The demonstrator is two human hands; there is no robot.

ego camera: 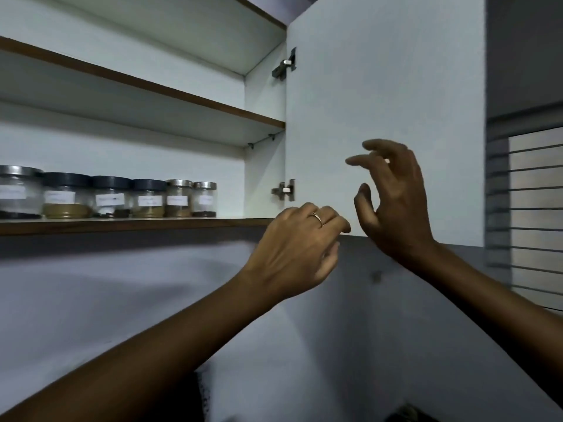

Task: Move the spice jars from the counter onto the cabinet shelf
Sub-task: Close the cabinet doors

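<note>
Several labelled spice jars (146, 198) stand in a row on the lowest cabinet shelf (122, 224), at the left. Some have dark lids, others steel lids. My left hand (300, 245), wearing a ring, is raised below the shelf's right end with its fingers loosely curled and nothing in it. My right hand (393, 196) hovers in front of the open cabinet door (384, 86), fingers spread and relaxed, holding nothing. Both hands are well to the right of the jars.
The white door swings out on two metal hinges (284, 190). Above the jars runs a second shelf (182, 99) with nothing visible on it. A window with horizontal bars (533, 208) is at the far right. A grey wall lies below the cabinet.
</note>
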